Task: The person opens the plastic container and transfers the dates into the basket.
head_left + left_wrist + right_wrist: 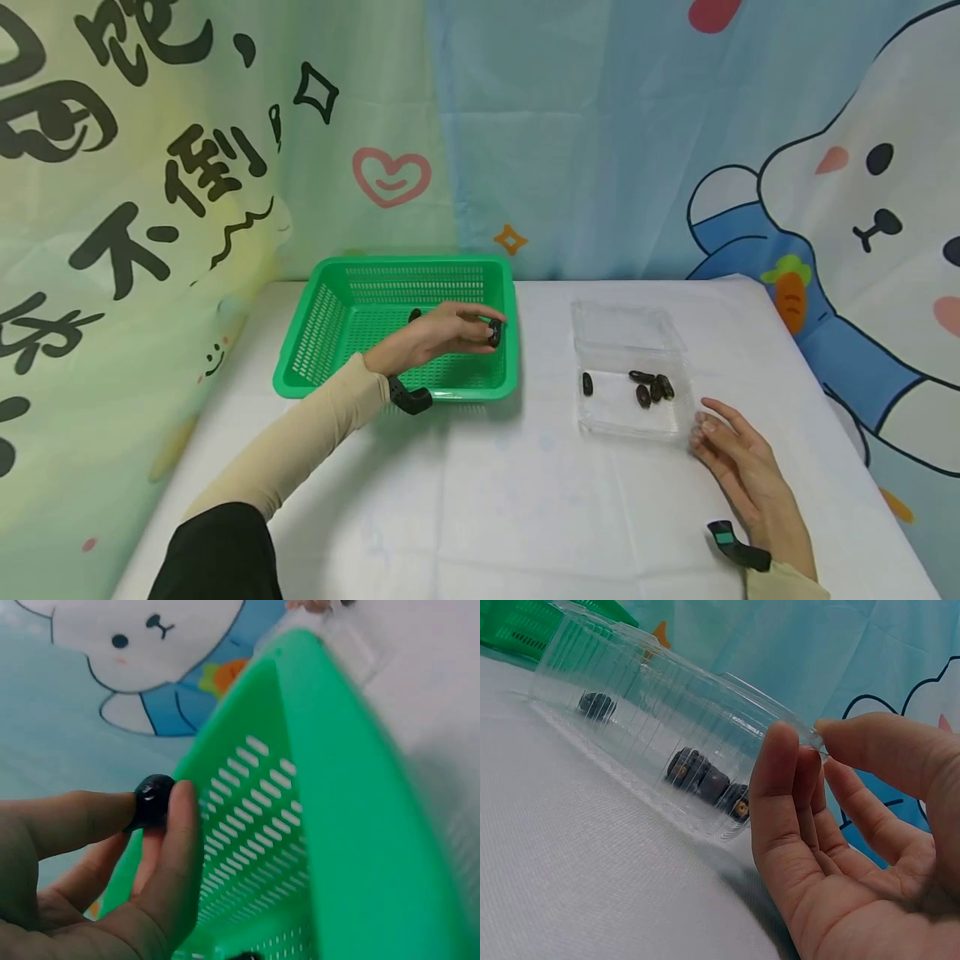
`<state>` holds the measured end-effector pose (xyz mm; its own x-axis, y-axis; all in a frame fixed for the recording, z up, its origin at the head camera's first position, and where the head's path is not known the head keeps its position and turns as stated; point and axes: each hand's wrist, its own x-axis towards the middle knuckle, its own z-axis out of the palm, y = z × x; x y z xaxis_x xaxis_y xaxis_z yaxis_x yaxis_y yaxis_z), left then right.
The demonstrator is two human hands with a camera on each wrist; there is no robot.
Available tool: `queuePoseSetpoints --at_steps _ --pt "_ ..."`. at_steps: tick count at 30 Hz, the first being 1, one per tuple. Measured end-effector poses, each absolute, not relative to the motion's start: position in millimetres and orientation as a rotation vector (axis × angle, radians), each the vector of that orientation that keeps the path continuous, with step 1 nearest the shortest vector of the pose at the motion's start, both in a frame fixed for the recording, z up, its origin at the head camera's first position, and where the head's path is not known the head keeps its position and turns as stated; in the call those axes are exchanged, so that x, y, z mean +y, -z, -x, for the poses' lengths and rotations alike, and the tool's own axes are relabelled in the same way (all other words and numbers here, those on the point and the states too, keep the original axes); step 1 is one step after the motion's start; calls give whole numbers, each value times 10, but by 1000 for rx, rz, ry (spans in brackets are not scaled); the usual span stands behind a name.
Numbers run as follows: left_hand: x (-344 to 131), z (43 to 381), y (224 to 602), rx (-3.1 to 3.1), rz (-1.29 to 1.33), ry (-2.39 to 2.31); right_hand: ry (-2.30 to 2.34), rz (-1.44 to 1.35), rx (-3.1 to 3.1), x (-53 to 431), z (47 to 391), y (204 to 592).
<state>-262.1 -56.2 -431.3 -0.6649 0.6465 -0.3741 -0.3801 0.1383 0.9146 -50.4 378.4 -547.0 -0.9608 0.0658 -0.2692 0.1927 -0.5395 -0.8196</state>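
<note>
Between thumb and fingers, my left hand (pixel 442 331) pinches a dark, glossy oval fruit (pixel 154 799) that looks like a dried date. It is above the right part of a green plastic basket (pixel 510 367). Another dark piece (pixel 415 314) shows inside the basket, partly behind the hand. At the right, my right hand (pixel 750 475) pinches the rim of a clear plastic box (pixel 652 697) with thumb and fingers. Several more dark dates (pixel 657 388) lie in the box, most clustered at its right and a single date (pixel 587 383) at its left.
The box's clear lid (pixel 628 325) lies open toward the back. Under everything is a white cloth-covered table (pixel 525 508). A printed curtain (pixel 540 150) hangs right behind the table and along the left side.
</note>
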Motion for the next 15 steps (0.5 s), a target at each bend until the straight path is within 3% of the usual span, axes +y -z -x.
queuePoseSetpoints --at_steps 6,15 --pt "-589 2835 4359 1723 -108 -1526 2700 -389 1422 3781 499 5468" --pt "-680 3050 4451 1895 -79 -1296 2694 -384 1443 3794 492 5473"
